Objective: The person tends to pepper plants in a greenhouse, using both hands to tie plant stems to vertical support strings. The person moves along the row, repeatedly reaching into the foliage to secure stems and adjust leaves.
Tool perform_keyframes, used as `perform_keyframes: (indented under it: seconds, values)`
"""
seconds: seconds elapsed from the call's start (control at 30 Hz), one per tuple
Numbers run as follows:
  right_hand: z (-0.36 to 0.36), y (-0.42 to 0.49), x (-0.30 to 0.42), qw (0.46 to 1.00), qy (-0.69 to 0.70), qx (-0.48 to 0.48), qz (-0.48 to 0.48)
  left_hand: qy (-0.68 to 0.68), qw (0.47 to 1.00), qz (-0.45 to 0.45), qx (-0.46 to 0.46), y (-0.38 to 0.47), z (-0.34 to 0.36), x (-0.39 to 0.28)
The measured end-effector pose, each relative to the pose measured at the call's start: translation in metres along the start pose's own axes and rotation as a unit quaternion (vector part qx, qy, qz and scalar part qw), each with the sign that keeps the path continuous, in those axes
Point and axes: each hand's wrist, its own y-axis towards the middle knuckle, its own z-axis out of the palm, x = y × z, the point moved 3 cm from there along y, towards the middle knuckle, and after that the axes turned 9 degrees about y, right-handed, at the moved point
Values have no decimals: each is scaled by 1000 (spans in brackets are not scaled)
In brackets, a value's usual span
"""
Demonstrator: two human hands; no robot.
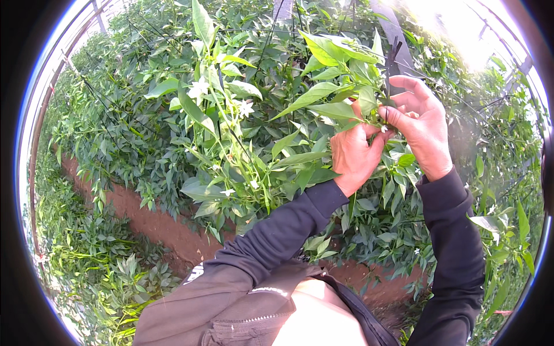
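Both my hands are at the upper right, close together on a leafy pepper plant shoot [342,86] with a small white flower under it. My left hand [357,151] closes its fingers around the shoot's stem from below; the fingertips are partly hidden by leaves. My right hand [417,121] pinches with thumb and finger at the stem, beside a dark upright strip or tie [388,69] that hangs at a thin line; what lies between the fingertips is too small to tell. Left of my hands stands another pepper stem [225,108] with white flowers [199,88].
Dense pepper plants [160,125] fill the row ahead, with thin dark strings [269,39] among them. A grey post [391,30] leans behind my hands. Bare soil [147,216] runs below the row, and more plants [99,259] grow at the lower left.
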Motion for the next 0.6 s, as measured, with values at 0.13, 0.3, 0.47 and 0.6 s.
perform_keyframes:
  seconds: [0.13,0.3,0.47,0.6]
  values:
    - [3,-9,-2,997,-55,-45,-42,-65,998,-1,3,8,-5,-3]
    - [-4,-29,-15,972,-28,-217,-85,-123,989,-14,80,15,-18,6]
    - [-8,-30,-39,951,13,-298,-81,-52,992,-2,114,24,-32,6]
    - [-23,-42,-43,936,91,-333,-65,-127,990,-34,44,31,-53,1]
